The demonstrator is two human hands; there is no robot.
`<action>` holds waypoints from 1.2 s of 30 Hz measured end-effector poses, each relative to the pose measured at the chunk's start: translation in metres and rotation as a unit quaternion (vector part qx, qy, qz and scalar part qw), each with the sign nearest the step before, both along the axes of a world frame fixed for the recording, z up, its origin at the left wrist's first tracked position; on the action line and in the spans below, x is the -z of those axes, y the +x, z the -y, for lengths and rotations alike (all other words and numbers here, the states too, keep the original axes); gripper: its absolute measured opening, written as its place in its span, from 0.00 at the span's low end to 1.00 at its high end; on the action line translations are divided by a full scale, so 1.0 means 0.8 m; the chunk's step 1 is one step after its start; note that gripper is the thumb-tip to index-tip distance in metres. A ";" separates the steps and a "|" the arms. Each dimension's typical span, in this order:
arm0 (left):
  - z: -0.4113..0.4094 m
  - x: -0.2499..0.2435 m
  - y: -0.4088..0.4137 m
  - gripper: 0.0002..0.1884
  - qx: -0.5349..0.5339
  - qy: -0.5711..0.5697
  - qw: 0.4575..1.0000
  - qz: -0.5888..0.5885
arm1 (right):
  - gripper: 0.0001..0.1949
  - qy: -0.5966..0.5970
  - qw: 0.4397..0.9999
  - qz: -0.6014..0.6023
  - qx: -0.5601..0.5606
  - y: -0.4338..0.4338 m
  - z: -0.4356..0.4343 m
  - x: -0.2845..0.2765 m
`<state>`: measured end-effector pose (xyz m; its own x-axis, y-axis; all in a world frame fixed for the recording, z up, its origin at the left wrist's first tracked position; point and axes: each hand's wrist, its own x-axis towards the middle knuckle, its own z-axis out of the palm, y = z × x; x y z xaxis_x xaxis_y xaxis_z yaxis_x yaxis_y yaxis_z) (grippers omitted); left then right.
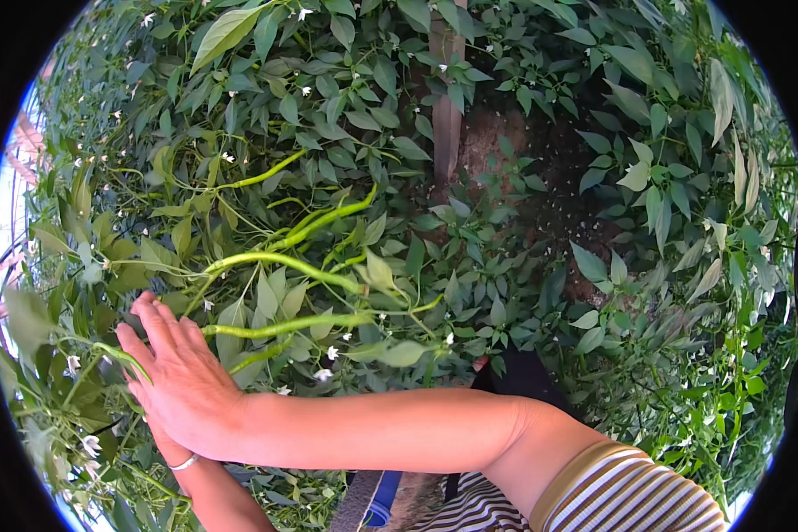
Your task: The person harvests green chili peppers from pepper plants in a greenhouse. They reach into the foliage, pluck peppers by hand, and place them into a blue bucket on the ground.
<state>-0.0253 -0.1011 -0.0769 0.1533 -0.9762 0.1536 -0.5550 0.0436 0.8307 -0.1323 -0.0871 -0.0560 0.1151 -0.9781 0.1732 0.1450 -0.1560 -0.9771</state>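
My right hand (179,379) reaches across to the left into the chili pepper plants, its back towards me and its fingers extended among leaves. Its palm is hidden, so I cannot see whether anything is gripped. Behind and below it is my left hand (165,435), almost wholly covered; a silver bangle (185,462) circles that wrist. One thin green chili (125,358) crosses over the back of my right hand. Just right of the fingers, a long pale-green chili (286,326) hangs among the leaves. Above it curves another long chili (279,259), with a further chili (329,219) higher up.
Dense pepper foliage with small white flowers (322,375) surrounds the hands. A wooden stake (447,126) stands upright beyond, near bare soil (495,143). More leafy plants (665,173) rise at the right. A blue strap (382,499) and grey fabric (356,502) show near my striped shirt.
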 end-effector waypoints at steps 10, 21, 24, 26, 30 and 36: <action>0.013 -0.017 0.012 0.24 -0.018 -0.010 0.998 -0.054 | 0.30 -0.086 0.990 -0.106 -0.020 -0.011 -0.020 0.010; 0.028 -0.057 0.293 0.28 0.005 0.047 0.979 -0.198 | 0.14 0.032 0.994 -0.090 0.048 -0.185 -0.070 0.218; 0.048 -0.059 0.276 0.24 -0.063 0.031 0.968 -0.241 | 0.16 0.114 0.961 -0.244 0.053 -0.222 -0.055 0.311; 0.053 -0.067 0.282 0.23 -0.031 0.056 0.973 -0.220 | 0.20 0.148 0.909 -0.390 0.000 -0.233 -0.058 0.381; 0.054 -0.073 0.300 0.20 -0.081 0.053 0.960 -0.262 | 0.27 0.181 0.786 -0.526 -0.270 -0.253 -0.074 0.435; 0.061 -0.069 0.249 0.20 -0.173 0.001 0.949 -0.264 | 0.22 0.183 0.710 -0.490 -0.471 -0.242 -0.163 0.446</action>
